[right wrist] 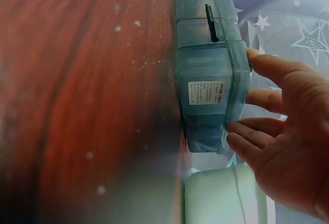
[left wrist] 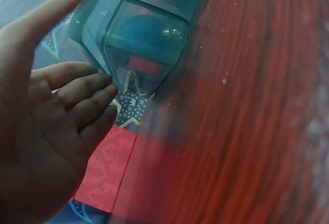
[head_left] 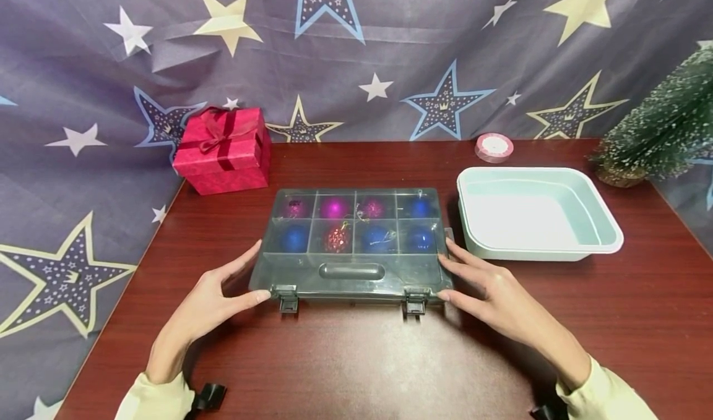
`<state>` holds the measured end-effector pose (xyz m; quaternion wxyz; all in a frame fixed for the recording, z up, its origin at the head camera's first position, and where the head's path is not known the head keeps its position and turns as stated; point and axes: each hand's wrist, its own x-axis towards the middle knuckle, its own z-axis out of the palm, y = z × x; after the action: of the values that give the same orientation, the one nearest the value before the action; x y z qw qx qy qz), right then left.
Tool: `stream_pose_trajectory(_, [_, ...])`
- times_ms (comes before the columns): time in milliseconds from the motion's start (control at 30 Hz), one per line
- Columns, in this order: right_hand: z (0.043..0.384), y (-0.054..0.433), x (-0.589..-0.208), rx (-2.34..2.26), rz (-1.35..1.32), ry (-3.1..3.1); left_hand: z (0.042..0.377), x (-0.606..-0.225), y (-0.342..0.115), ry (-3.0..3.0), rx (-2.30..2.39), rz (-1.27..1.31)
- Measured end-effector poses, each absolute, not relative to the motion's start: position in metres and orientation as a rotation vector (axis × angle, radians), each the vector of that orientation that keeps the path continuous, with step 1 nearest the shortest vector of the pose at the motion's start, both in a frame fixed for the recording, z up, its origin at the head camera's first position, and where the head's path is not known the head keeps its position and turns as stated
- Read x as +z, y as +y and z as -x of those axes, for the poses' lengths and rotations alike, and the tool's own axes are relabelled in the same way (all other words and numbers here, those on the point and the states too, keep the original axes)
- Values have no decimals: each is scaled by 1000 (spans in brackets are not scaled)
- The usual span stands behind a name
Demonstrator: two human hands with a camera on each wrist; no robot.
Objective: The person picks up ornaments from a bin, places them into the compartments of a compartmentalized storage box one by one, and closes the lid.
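Observation:
A clear grey-green compartment box [head_left: 301, 273] lies on the table with its lid down, and its two dark front latches [head_left: 414, 302] stick out. Through the lid show pink and blue ornament balls [head_left: 335, 208] and a red pinecone-shaped ornament [head_left: 337, 239], one to a compartment. My left hand [head_left: 214, 296] is at the box's left side, fingers extended, thumb near the front corner. On the right side, my right hand [head_left: 496, 296] touches the lid's edge with its fingertips, fingers fairly straight. A white label [right wrist: 205, 93] is on the box's front wall in the right wrist view.
To the right of the box stands a pale mint basin [head_left: 540, 253], with a pink ribbon roll [head_left: 494, 148] behind it. A small frosted tree [head_left: 657, 123] is at the far right. At the back left sits a red gift box [head_left: 223, 154] with a bow.

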<state>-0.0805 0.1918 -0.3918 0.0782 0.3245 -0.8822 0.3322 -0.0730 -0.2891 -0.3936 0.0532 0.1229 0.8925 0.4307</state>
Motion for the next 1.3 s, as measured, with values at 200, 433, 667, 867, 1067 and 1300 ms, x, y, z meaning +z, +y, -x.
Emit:
stream_pose_trajectory(200, [81,192,-391,986,-973,-2635,73,-393,-286,2738,1272,-351])
stream_pose_trajectory(433, [80,192,-391,975,-964,-2646,72,-393,-284,2755,1240,-335])
stream_pose_trajectory(667, [80,192,-391,953,-950,-2668,70,-394,-285,2772,1224,-328])
stream_pose_trajectory(867, [80,192,-392,939,-967,-2668,68,-394,-283,2818,1212,-364])
stream_pose_trajectory(1067, [80,192,-391,917,-979,-2670,67,-396,-280,2845,1256,-429])
stream_pose_trajectory(1300, [80,190,-387,890,-1003,-2670,63,-395,-279,2904,1187,-516])
